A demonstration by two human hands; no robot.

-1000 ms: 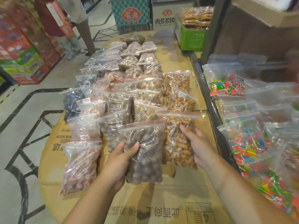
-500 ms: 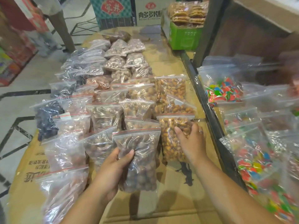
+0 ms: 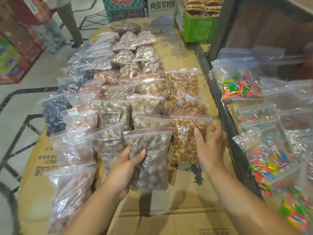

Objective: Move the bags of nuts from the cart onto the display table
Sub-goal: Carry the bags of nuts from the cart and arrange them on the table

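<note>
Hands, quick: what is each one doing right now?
Left hand: grips the bag of dark nuts.
Right hand: grips the bag of golden nuts by its right edge.

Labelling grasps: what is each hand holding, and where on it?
Left hand grips the dark-nut bag at its left side, thumb on front. Right hand holds the golden-nut bag by its right side.

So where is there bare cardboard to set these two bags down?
Bare brown cardboard lies at the near edge, below the clear bag of dark nuts in the left hand and the clear bag of golden nuts in the right hand. Another patch lies before the green box. The rows beyond overlap tightly.
</note>
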